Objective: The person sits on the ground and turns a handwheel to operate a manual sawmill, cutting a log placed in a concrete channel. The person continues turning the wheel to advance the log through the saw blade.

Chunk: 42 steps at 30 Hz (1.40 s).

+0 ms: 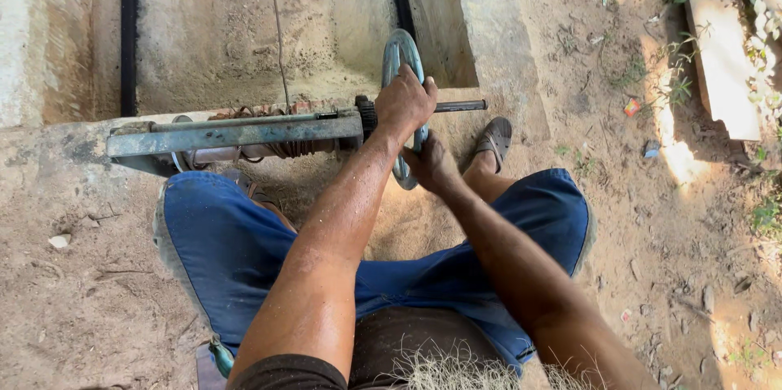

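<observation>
1. Head view, looking down: I'm seated on sandy ground, blue shorts (244, 251) over my knees, one sandalled foot (494, 139) stretched out ahead.
2. My left hand (405, 102) sits high on the blue-green wheel (397, 52), fingers curled tight over its rim, thumb side toward me.
3. My right hand (432, 164) grips the same wheel lower down, fingers wrapped around the rim and mostly hidden behind it.
4. The wheel stands upright, edge-on to me, right between my knees, mounted at the end of a grey metal bar (236, 133) that runs off to my left.
5. A thin dark rod (461, 105) pokes out of the wheel's hub to the right.
6. Coiled rusty wire (269, 111) lies just behind the bar.
7. Beyond it, a concrete pit (269, 24) with black pipes (128, 32) along its walls.
</observation>
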Motion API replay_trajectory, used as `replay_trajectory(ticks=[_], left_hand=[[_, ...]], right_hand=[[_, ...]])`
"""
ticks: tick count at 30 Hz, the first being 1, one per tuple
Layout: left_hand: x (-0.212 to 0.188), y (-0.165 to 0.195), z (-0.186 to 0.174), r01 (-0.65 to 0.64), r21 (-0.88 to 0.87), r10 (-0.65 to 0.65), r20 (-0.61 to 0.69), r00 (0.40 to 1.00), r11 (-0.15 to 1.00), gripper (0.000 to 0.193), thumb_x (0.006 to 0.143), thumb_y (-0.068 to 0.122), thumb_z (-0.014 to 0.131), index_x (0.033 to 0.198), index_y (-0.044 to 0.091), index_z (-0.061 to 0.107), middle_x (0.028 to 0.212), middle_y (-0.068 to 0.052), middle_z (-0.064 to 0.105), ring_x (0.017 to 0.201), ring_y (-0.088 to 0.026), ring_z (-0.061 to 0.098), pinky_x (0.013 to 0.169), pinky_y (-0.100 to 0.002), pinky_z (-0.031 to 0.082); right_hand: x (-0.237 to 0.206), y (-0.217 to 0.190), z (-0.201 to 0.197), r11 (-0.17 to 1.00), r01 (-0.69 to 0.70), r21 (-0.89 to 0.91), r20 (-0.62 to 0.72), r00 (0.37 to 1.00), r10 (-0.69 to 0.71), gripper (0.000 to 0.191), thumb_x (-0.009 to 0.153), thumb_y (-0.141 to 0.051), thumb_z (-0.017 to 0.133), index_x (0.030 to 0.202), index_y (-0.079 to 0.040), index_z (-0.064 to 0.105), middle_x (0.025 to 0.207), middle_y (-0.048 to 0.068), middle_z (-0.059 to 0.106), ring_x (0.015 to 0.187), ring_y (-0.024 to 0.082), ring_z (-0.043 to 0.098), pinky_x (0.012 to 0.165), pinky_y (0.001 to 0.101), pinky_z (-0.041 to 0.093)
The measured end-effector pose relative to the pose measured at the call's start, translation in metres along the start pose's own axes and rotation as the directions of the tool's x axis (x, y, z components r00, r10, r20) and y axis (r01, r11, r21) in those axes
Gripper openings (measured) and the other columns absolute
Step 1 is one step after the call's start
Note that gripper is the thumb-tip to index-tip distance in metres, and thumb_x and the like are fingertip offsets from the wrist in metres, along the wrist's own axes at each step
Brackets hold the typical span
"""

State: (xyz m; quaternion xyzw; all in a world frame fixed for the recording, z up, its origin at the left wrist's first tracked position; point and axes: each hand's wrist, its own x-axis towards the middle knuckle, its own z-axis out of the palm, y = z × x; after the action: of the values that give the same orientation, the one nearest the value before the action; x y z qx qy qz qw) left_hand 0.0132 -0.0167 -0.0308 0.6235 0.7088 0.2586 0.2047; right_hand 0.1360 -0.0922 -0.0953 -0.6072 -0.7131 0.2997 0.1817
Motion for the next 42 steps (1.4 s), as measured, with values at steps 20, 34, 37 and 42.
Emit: replay_trajectory(ticks=[20, 34, 37, 42], left_hand=[[-0.080, -0.011, 0.013, -0.167, -0.115, 0.172, 0.040, 0.984, 0.979, 0.052, 0.107, 0.037, 0.048, 0.131, -0.008, 0.041, 0.088, -0.015, 0.057, 0.063, -0.024, 0.064, 0.046, -0.037, 0.059], [-0.119, -0.043, 0.044, -0.508, 0.050, 0.486, -0.385, 0.785, 0.860, 0.059, 0.105, 0.034, 0.052, 0.137, -0.013, 0.038, 0.104, -0.026, 0.060, 0.077, -0.034, 0.068, 0.058, -0.041, 0.059], [-0.125, -0.053, 0.048, -0.513, -0.058, 0.479, -0.280, 0.832, 0.856, 0.062, 0.110, 0.043, 0.047, 0.140, -0.010, 0.039, 0.106, -0.024, 0.065, 0.076, -0.030, 0.069, 0.057, -0.038, 0.062], [-0.126, -0.080, 0.050, 0.037, -0.407, 0.031, 0.158, 0.987, 0.913, 0.070, 0.104, 0.060, 0.027, 0.139, 0.004, 0.051, 0.089, -0.014, 0.072, 0.069, -0.023, 0.073, 0.054, -0.035, 0.061]], right_hand=[[0.091, -0.083, -0.093, 0.982, -0.116, 0.150, 0.108, 0.989, 0.100, 0.054, 0.094, -0.032, 0.063, 0.136, 0.001, 0.055, 0.122, 0.019, 0.069, 0.107, 0.025, 0.070, 0.091, 0.0373, 0.060], [0.123, -0.054, -0.026, 0.892, -0.254, 0.373, 0.044, 0.966, 0.256, 0.033, 0.083, -0.013, 0.070, 0.108, 0.008, 0.064, 0.091, 0.023, 0.074, 0.074, 0.025, 0.071, 0.059, 0.0368, 0.057], [0.109, -0.046, -0.018, 0.883, -0.200, 0.425, 0.005, 0.976, 0.218, 0.036, 0.084, -0.009, 0.072, 0.113, 0.010, 0.062, 0.091, 0.020, 0.073, 0.072, 0.021, 0.071, 0.057, 0.0327, 0.059], [0.082, -0.034, -0.004, 0.959, -0.153, 0.240, -0.096, 0.979, 0.180, 0.050, 0.086, -0.017, 0.068, 0.127, 0.006, 0.050, 0.094, 0.018, 0.070, 0.071, 0.020, 0.069, 0.057, 0.0364, 0.059]])
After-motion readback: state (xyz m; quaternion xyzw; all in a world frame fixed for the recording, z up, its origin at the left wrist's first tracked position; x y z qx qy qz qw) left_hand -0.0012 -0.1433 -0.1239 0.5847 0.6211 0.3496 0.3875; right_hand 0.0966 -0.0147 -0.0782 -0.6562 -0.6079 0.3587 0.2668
